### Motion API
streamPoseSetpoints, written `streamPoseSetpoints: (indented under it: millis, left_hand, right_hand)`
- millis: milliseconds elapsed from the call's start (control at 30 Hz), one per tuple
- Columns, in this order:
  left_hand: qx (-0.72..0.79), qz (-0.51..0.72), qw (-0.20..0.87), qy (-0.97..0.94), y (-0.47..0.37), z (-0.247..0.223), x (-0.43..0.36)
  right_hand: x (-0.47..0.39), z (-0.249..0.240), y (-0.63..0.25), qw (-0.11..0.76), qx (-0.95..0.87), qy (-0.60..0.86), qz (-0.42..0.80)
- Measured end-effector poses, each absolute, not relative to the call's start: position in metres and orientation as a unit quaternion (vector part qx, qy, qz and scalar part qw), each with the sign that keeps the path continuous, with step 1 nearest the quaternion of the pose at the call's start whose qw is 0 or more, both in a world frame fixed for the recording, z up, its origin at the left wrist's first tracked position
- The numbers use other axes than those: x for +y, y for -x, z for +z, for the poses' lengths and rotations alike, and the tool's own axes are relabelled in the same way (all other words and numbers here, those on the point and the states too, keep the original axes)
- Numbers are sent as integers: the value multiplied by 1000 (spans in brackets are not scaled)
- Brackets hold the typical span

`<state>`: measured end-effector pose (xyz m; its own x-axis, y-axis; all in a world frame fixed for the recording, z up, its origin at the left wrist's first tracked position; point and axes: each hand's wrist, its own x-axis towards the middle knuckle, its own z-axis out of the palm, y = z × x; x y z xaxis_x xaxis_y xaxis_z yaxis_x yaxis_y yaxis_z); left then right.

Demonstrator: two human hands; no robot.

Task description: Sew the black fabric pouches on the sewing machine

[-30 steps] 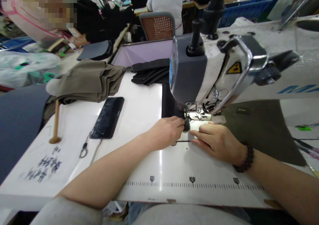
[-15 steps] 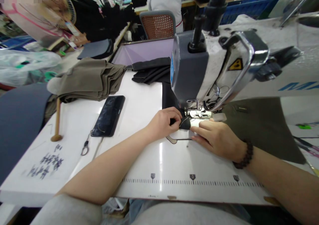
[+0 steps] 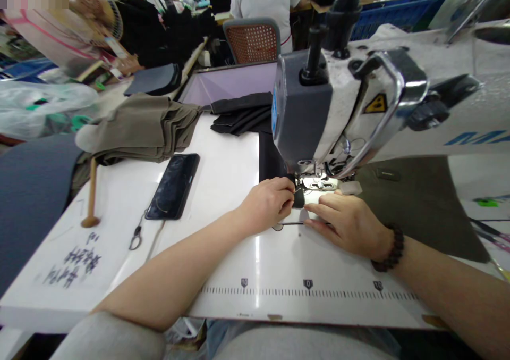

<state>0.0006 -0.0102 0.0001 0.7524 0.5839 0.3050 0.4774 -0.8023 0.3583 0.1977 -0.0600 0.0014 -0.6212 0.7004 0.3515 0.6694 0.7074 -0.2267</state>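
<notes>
Black cloth (image 3: 271, 155) part-hidden, machine (image 3: 305, 112) cut off

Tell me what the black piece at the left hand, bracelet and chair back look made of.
Black piece: likely cloth, matte, lying flat without gloss. Bracelet: probably wood, dull dark brown, beaded, though plastic is possible. Chair back: perhaps matte cane or moulded plastic, its brown panel evenly holed.

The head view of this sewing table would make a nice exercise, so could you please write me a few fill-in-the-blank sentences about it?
1. The left hand is at a small fabric piece whose colour is ____.
2. The beaded bracelet is on the person's ____ wrist.
3. The triangular warning label on the sewing machine is black and ____.
4. On the ruler scale, the number between the two 10s is ____.

Missing words: black; right; yellow; 0.
</notes>
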Motion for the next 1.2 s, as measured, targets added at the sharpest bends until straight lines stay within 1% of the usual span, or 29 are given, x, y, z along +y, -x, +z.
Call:
streamPoseSetpoints:
  millis: [167,267,467,567,733,800,900,1100,1200]
  left_hand:
    - [280,187,159,-928,1,5,-9]
    - [266,181,150,-935,2,5,-8]
    - [277,184,141,-933,1,2,-7]
    - [267,179,117,-940,1,3,-9]
    - [244,157,44,-956,-1,3,-12]
    - [249,163,35,-954,-2,1,-13]
    - [272,196,70,-939,-4,-1,-13]
    - [310,263,246,-880,-1,2,-9]
    - [312,271,280,-867,1,5,-7]
  right_hand:
    - [-59,1,-197,196,-900,387,40]
    - [-59,-1,-197,180,-901,393,40]
    - [-61,0,-198,176,-900,394,51]
    - [-61,1,-198,180,-900,394,52]
    - [-60,0,-198,184,-899,394,47]
    - [-60,0,-198,181,-899,395,46]
    - [-60,1,-198,178,-899,397,45]
    - [-61,3,-196,206,-896,391,35]
    - [-61,3,-195,211,-899,384,30]
